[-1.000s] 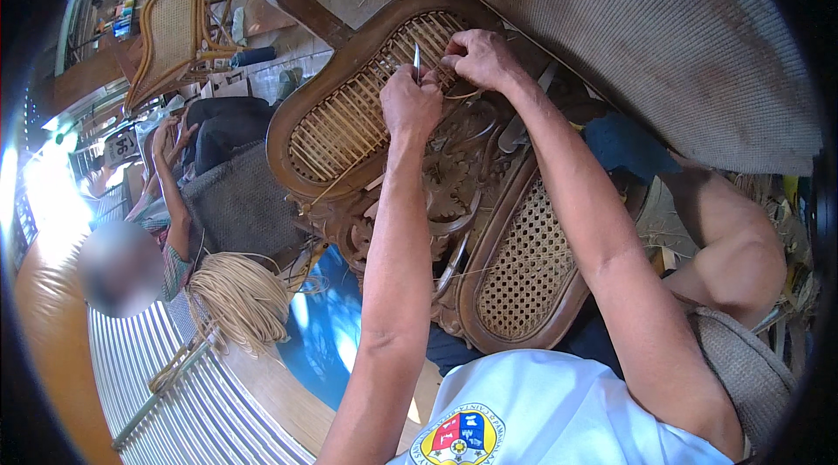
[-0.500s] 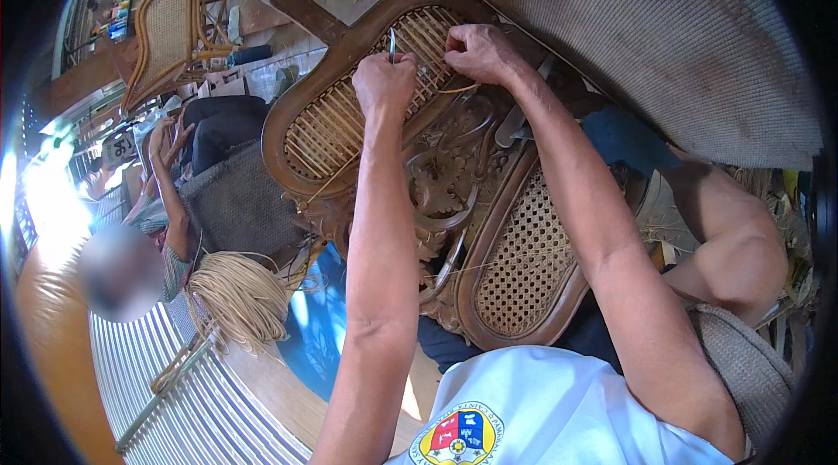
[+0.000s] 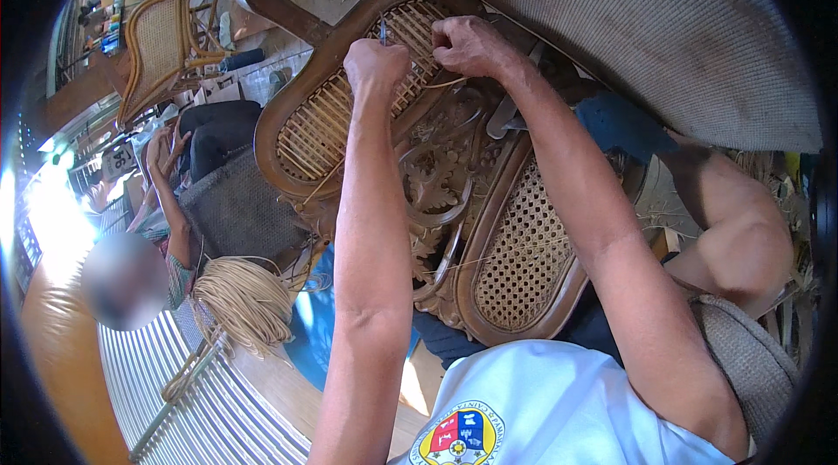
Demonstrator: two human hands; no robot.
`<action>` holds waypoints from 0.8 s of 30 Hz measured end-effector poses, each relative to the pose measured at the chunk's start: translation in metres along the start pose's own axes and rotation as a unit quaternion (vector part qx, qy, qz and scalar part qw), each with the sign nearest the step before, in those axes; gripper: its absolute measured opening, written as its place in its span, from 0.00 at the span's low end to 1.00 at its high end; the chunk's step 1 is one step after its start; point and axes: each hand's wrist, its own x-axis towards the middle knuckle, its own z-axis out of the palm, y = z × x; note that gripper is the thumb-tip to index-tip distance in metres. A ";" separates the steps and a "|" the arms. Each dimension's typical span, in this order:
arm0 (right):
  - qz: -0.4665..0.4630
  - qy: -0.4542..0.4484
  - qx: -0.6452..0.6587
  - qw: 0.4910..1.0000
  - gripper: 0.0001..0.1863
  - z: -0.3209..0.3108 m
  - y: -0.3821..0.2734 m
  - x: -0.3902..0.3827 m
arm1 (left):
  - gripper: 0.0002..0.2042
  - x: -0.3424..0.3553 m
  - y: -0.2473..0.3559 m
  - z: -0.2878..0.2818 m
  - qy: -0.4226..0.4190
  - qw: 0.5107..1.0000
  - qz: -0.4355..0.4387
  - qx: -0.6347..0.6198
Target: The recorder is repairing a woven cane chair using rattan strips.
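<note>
My left hand (image 3: 375, 63) is closed in a fist round a thin pointed metal tool (image 3: 382, 31), whose tip points up and away from me. It is over a carved wooden chair-back panel (image 3: 266, 137) strung with parallel and crossing cane strands (image 3: 307, 140). To its right, my right hand (image 3: 476, 46) is pinched closed above the upper end of the same panel; what its fingertips hold is hidden. A loose cane strand (image 3: 447, 83) curves out just below the right hand. Nearer me, a second oval panel (image 3: 519, 255) carries a finished open-hole cane weave.
Left of me another person (image 3: 175, 203) sits beside a dark woven surface (image 3: 240, 203). A coiled bundle of cane (image 3: 240, 301) lies at lower left, near a striped surface (image 3: 209, 395). A rattan chair (image 3: 157, 50) stands far left; a large woven panel (image 3: 628, 28) fills the upper right.
Both hands have shifted slightly up and left in the picture, along with the whole scene. The left hand still grips the pointed tool, and the right is still pinched over the panel.
</note>
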 end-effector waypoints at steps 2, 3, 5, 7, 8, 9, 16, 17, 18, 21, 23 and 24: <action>0.006 -0.005 0.001 1.000 0.12 -0.001 -0.003 -0.001 | 0.11 0.003 -0.005 -0.002 -0.033 0.998 -0.021 -0.039; 0.002 -0.001 0.002 1.000 0.12 -0.001 -0.004 -0.001 | 0.10 0.004 -0.008 -0.002 -0.038 0.996 -0.026 -0.072; -0.003 0.003 0.002 1.000 0.12 -0.002 -0.004 -0.002 | 0.10 0.006 -0.010 -0.003 -0.044 0.993 -0.032 -0.105; -0.002 0.004 0.003 1.000 0.12 -0.001 -0.003 -0.002 | 0.10 0.007 -0.009 -0.005 -0.051 0.995 -0.017 -0.082; -0.002 0.004 0.003 1.000 0.12 -0.001 -0.002 -0.002 | 0.10 0.009 -0.008 -0.005 -0.051 0.995 -0.017 -0.082; -0.002 0.001 0.005 1.000 0.12 -0.001 -0.001 -0.001 | 0.10 0.011 -0.006 -0.005 -0.062 0.995 -0.023 -0.068; -0.016 0.007 0.006 1.000 0.13 -0.001 0.000 0.000 | 0.10 0.023 -0.006 -0.007 -0.119 0.993 0.001 -0.006; -0.015 0.007 0.006 1.000 0.13 -0.003 -0.002 -0.001 | 0.10 0.022 -0.004 -0.009 -0.120 0.993 0.001 -0.005; -0.006 -0.010 0.000 1.000 0.15 -0.005 -0.003 -0.001 | 0.12 0.021 -0.003 -0.010 -0.117 0.993 0.009 0.024; 0.012 -0.034 0.000 0.999 0.18 -0.007 -0.002 -0.001 | 0.12 0.014 0.006 -0.010 -0.100 0.992 0.014 0.070; 0.018 -0.043 0.008 0.999 0.18 -0.008 -0.003 -0.001 | 0.12 0.014 0.008 -0.008 -0.084 0.993 0.009 0.087; 0.012 -0.036 0.014 0.999 0.16 -0.008 -0.005 -0.002 | 0.13 0.016 0.007 -0.007 -0.067 0.993 0.003 0.093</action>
